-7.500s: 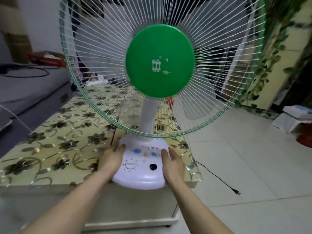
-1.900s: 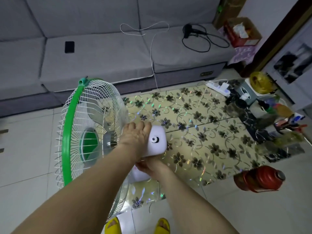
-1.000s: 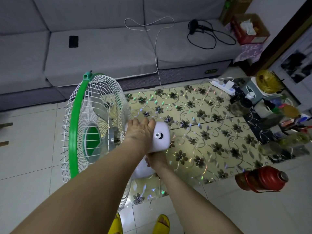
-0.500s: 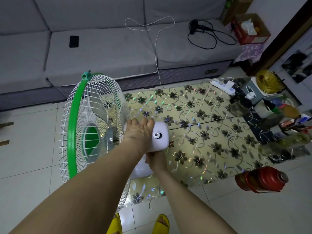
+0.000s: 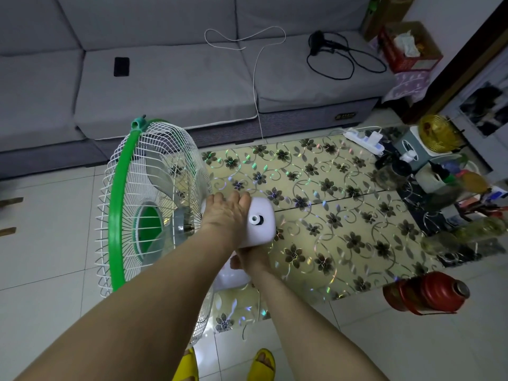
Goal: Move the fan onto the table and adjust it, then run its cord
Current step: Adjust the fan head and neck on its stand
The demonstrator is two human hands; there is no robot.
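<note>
The fan (image 5: 148, 204), white with a green rim and a wire guard, stands at the left end of the low table (image 5: 343, 215), which has a flowered glossy top. Its guard faces left, over the floor. My left hand (image 5: 226, 213) lies flat over the white motor housing (image 5: 261, 222), fingers spread along its top. My right hand (image 5: 251, 259) grips the fan's neck just below the housing, above the white base (image 5: 229, 279). The fan's cord is not visible from here.
A grey sofa (image 5: 170, 86) runs behind the table, with a phone (image 5: 121, 66), a white cable (image 5: 255, 78) and a hair dryer (image 5: 316, 42) on it. A power strip (image 5: 364, 140) and clutter crowd the table's right end. A red thermos (image 5: 428, 294) stands on the floor.
Since 7.5 s ago I have come round behind the fan and my hands went from its base to the housing and neck. Over the last second the fan head shifted only slightly.
</note>
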